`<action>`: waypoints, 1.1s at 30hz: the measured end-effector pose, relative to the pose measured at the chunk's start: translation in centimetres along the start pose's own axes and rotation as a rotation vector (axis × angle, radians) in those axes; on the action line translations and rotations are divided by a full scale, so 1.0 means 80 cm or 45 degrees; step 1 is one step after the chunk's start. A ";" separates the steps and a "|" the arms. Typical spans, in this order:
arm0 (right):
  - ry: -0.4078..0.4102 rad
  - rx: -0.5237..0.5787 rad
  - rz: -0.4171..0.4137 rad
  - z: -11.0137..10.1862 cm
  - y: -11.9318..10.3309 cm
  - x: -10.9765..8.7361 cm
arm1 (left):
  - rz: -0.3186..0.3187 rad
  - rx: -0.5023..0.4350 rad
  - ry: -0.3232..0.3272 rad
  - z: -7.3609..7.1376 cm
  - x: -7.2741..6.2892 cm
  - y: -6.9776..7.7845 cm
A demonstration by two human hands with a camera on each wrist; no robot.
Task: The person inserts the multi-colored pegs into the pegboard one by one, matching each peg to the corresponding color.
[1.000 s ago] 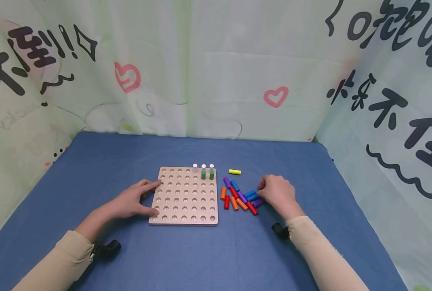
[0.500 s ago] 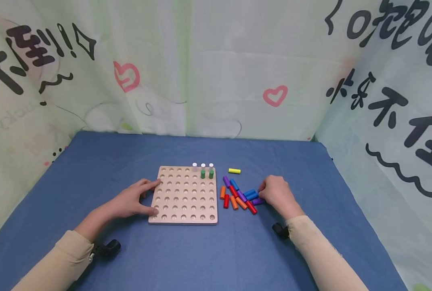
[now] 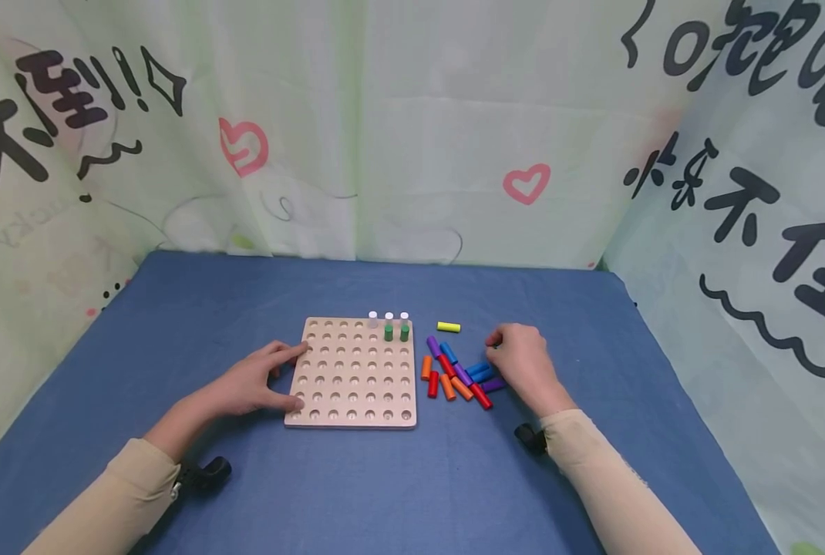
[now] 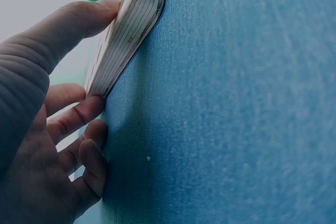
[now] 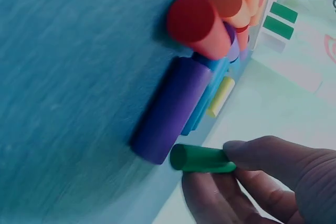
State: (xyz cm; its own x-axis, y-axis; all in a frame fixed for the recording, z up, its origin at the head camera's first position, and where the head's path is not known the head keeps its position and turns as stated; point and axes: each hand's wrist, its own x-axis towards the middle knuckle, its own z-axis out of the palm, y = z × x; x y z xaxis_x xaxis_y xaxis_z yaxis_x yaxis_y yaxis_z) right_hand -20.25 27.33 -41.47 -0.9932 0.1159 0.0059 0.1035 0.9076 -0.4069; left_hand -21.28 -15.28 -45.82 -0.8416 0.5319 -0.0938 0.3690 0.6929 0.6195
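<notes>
A square wooden pegboard (image 3: 350,422) lies on the blue cloth, with white pegs (image 3: 388,317) and green pegs (image 3: 388,334) upright at its far right corner. Along the board's left edge, my left hand (image 3: 249,384) touches it with thumb and forefinger spread. The left wrist view shows the thumb (image 4: 79,22) on the layered edge and the other fingers loosely bent beside it. My right hand (image 3: 523,361) pinches a green peg (image 5: 202,158) between thumb and fingers, just right of the loose pegs. Its fingertips hide that peg in the head view.
Loose red, orange, purple and blue pegs (image 3: 463,375) lie piled right of the board. A yellow peg (image 3: 448,327) lies apart, behind them. Printed curtains (image 3: 412,154) stand behind and beside the table (image 3: 399,493).
My right hand has lifted slightly and shifted a little left and away from the purple peg. The left hand and the board stay where they were.
</notes>
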 end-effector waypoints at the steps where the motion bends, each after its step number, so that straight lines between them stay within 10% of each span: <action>1: 0.006 0.008 -0.003 0.000 -0.002 0.000 | 0.003 -0.002 -0.001 0.000 0.000 -0.001; 33: 0.149 0.317 -0.188 0.018 -0.100 0.018 | -0.005 0.010 0.007 0.003 0.003 -0.004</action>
State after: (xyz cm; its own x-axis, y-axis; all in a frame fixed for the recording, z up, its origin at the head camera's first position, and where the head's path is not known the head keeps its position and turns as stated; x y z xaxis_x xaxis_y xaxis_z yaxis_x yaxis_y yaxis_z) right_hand -22.60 19.67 -39.50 -0.9823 0.0488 0.1811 -0.0721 0.7929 -0.6050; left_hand -21.51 -15.26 -46.26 -0.8449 0.5269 -0.0920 0.3689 0.6986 0.6131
